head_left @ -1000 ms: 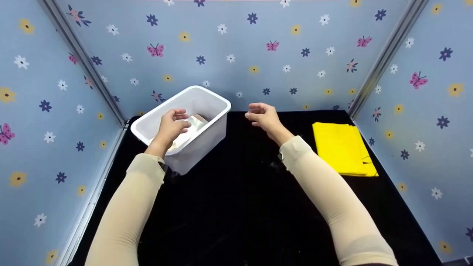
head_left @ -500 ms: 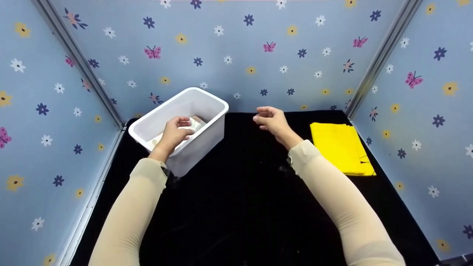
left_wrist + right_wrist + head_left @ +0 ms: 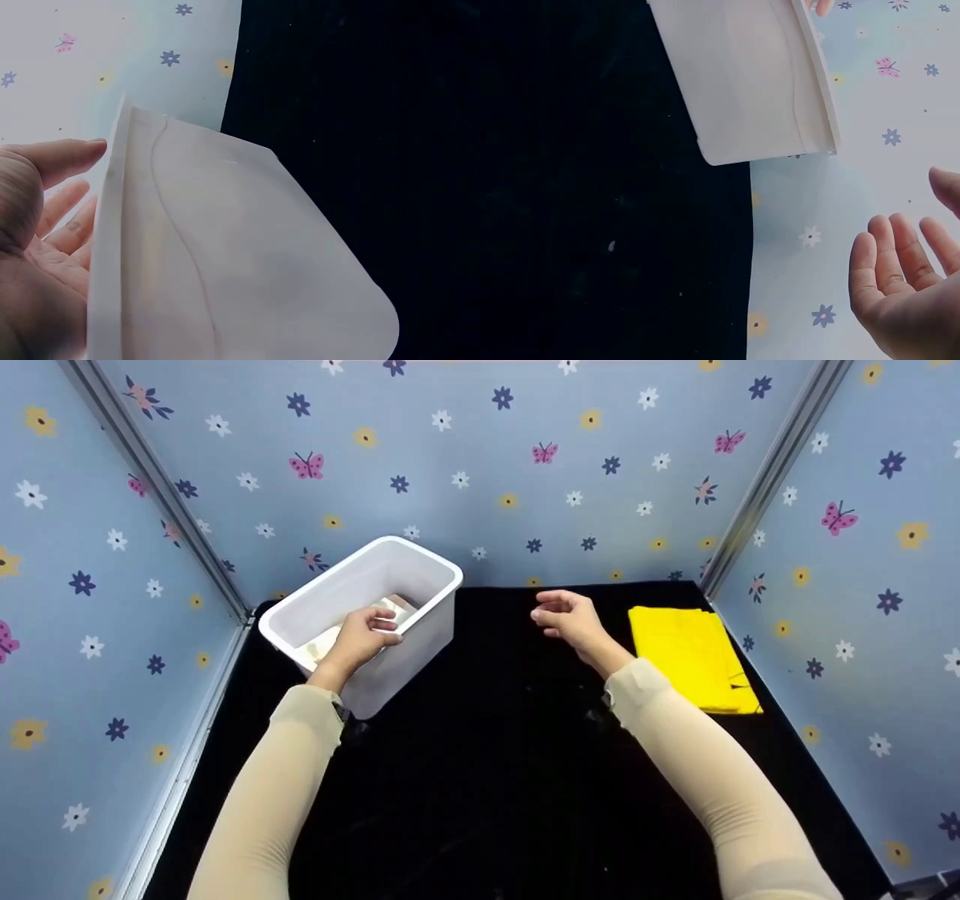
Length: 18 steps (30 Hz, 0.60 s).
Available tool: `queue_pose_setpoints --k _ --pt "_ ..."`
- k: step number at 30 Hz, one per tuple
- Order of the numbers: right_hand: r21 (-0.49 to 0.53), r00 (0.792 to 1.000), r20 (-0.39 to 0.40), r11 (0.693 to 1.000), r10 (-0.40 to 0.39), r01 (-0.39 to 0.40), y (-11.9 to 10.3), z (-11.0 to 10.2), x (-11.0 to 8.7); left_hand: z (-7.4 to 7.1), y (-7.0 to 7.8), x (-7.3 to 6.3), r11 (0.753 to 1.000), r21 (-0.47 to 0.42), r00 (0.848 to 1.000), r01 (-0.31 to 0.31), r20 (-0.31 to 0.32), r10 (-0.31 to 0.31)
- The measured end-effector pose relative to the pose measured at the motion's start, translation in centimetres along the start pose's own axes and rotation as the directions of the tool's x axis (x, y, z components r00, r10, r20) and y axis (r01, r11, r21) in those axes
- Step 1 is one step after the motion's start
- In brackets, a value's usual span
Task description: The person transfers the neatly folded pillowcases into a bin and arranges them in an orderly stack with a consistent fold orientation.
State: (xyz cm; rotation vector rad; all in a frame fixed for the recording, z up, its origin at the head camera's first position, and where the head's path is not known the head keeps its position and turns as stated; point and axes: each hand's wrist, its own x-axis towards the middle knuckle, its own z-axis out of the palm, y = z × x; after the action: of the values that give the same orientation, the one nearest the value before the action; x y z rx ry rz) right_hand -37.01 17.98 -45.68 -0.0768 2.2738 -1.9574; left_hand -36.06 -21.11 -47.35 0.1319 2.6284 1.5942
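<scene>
A white plastic bin (image 3: pixel 409 656) stands at the back left, its long side angled toward me. Pale things (image 3: pixel 322 643) lie inside, one with a brownish face, partly covered by my hand. My left hand (image 3: pixel 361 639) is over the bin's near long rim, fingers loosely bent. In the left wrist view the left thumb (image 3: pixel 71 159) extends right at the rim, with the other fingers on the inner side. To the right of the bin, my right hand (image 3: pixel 574 621) hovers with relaxed fingers and nothing in it; the right wrist view shows its fingers (image 3: pixel 889 259) loosely bent.
A folded yellow cloth (image 3: pixel 686 660) with thin dark cords lies at the right on the black table cover (image 3: pixel 480 780). Blue walls (image 3: pixel 465 450) printed with flowers and butterflies enclose the table at the back and both sides, with metal posts (image 3: pixel 780 472) in the corners.
My right hand has drifted right and slightly nearer, away from the bin. My left hand has shifted a little right and down toward the near rim. Bin and cloth stay put.
</scene>
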Motion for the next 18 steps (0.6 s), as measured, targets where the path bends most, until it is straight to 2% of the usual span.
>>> queue_pose_setpoints --k 6,18 --pt "-0.011 1.000 0.011 1.000 0.011 -0.011 1.2 -0.7 -0.8 0.3 -0.6 0.0 0.998 0.059 1.000 -0.017 -0.011 0.018" --pt "-0.075 1.000 0.001 0.997 0.014 -0.014 3.4 -2.3 -2.0 0.8 -0.8 0.1 0.996 0.085 0.999 -0.026 -0.022 0.028"
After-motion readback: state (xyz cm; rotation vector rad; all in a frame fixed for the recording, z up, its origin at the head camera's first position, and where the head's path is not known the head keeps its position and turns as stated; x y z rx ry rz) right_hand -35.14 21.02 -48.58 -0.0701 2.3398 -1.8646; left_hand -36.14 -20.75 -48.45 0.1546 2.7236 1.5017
